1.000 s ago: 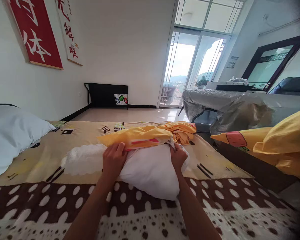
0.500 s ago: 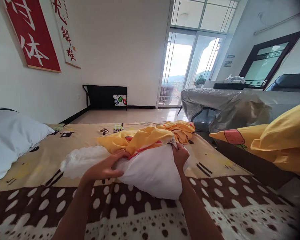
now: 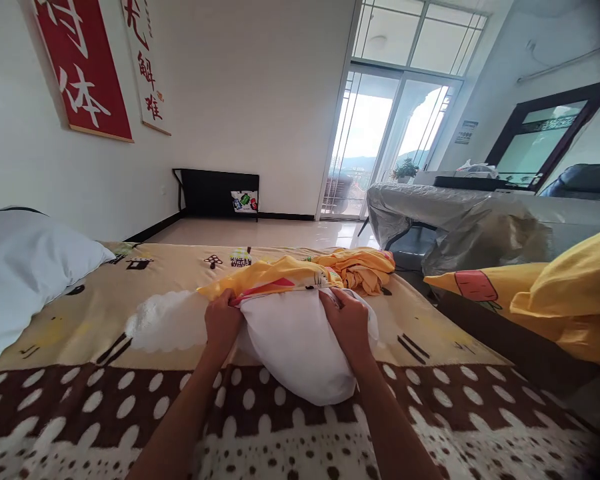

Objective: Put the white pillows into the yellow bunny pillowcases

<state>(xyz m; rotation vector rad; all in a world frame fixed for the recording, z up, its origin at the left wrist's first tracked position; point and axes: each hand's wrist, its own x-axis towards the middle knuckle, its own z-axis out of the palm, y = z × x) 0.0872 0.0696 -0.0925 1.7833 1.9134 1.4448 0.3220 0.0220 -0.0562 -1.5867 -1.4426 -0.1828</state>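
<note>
A white pillow [image 3: 295, 343] lies in front of me on the patterned bedspread [image 3: 105, 407]. A yellow pillowcase [image 3: 280, 275] with a red print covers its far end, its rest bunched up behind. My left hand [image 3: 223, 323] is closed on the pillowcase's open edge at the pillow's left side. My right hand [image 3: 347, 320] grips the same edge on the right, fingers curled over the pillow.
A second white pillow [image 3: 25, 267] rests at the left edge of the bed. A yellow-cased pillow [image 3: 555, 293] with a carrot print lies at the right. Beyond the bed stand a plastic-covered sofa [image 3: 460, 217], a low black shelf [image 3: 217, 190] and glass balcony doors [image 3: 380, 143].
My left hand, which had slipped flat along the pillow's side, has come back up and closed on the pillowcase edge. The right hand shifted slightly leftward on the edge.
</note>
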